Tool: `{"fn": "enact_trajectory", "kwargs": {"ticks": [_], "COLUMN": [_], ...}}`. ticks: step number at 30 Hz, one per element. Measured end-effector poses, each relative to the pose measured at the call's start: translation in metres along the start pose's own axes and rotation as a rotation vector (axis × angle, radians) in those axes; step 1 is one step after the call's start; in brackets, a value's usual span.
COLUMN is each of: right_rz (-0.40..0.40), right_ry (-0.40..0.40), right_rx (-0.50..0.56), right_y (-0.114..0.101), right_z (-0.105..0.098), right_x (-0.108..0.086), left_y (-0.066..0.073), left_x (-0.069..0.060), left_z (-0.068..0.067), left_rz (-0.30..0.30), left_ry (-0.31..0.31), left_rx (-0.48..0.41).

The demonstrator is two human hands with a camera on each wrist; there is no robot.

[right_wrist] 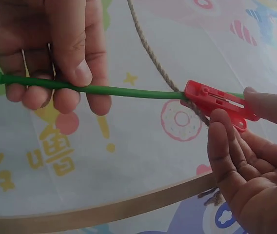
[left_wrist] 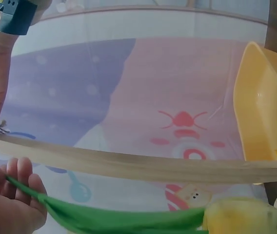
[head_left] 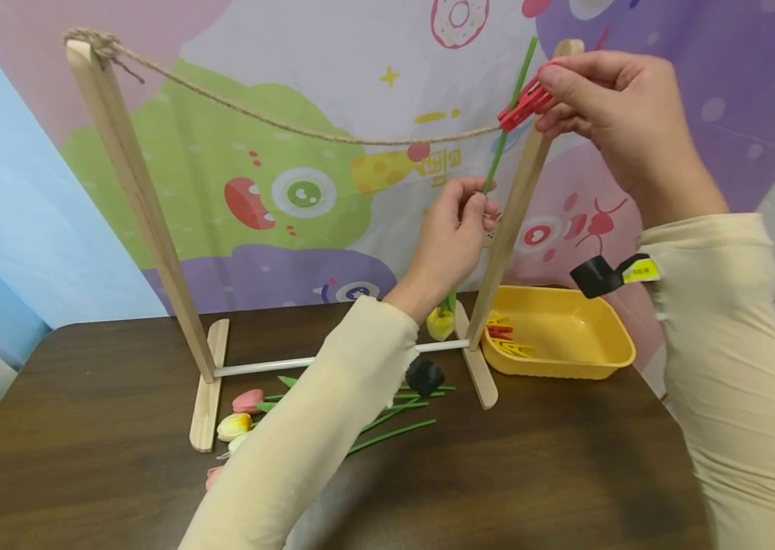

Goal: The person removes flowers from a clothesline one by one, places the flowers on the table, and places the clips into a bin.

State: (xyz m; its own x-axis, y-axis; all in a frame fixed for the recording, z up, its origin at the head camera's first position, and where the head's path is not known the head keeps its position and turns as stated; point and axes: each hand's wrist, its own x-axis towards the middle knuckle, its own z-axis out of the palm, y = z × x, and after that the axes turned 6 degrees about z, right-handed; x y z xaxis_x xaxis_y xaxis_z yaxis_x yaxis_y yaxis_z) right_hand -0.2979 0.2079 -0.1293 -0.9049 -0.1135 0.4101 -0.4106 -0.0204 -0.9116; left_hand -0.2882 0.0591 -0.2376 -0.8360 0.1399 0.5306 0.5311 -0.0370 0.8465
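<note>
A yellow tulip (head_left: 440, 324) hangs head down beside the right post, its green stem (right_wrist: 124, 91) crossing the twine rope (head_left: 291, 131). My left hand (head_left: 452, 229) pinches that stem below the rope; its leaves (left_wrist: 128, 218) run down to the bloom in the left wrist view. At the rope's right end, my right hand (head_left: 628, 114) holds a red clothespin (right_wrist: 214, 103) between thumb and fingers. The clothespin's jaws are at the spot where stem and rope cross. How firmly they clamp both is not clear.
A wooden frame with a left post (head_left: 143, 206) and right post (head_left: 514, 221) stands on the brown table (head_left: 85, 428). Several tulips (head_left: 248, 401) lie under my left forearm. A yellow basin (head_left: 580, 367) at the right holds yellow and red clothespins (head_left: 513, 349). A cartoon backdrop hangs behind.
</note>
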Motion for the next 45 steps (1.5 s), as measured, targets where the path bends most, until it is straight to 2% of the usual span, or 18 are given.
{"fn": "enact_trajectory", "kwargs": {"ticks": [8,15,21,25,31,37,42,45], "right_rz": [-0.025,-0.066,-0.074,-0.078,-0.055,-0.005,0.017,0.032], "right_ry": [0.025,0.023,0.072,0.106,0.135,0.146,0.143,0.135], "right_rx": [0.051,0.103,0.149,0.212,0.342,0.468,0.542,0.597], "right_y": [0.002,0.007,0.008,0.009,0.009,0.013,0.018,0.022], "right_z": [0.002,0.002,0.005,0.007,0.007,0.006,0.005,0.004], "right_x": [0.001,0.0,-0.001,-0.001,-0.001,-0.002,-0.003,-0.005], "left_y": [0.006,0.009,0.01,0.011,0.012,0.007,0.002,-0.002], "left_x": [-0.003,-0.006,-0.013,-0.021,-0.034,-0.052,-0.07,-0.08], "left_z": [-0.002,-0.006,-0.014,-0.023,-0.037,-0.055,-0.072,-0.079], "left_rz": [-0.017,-0.021,-0.026,-0.039,-0.071,-0.071,-0.127,-0.137], "left_ry": [0.026,-0.003,-0.015,-0.034,-0.066,-0.14,-0.203,-0.245], "left_rx": [0.096,0.141,0.171,0.199,0.308,0.465,0.566,0.608]}}
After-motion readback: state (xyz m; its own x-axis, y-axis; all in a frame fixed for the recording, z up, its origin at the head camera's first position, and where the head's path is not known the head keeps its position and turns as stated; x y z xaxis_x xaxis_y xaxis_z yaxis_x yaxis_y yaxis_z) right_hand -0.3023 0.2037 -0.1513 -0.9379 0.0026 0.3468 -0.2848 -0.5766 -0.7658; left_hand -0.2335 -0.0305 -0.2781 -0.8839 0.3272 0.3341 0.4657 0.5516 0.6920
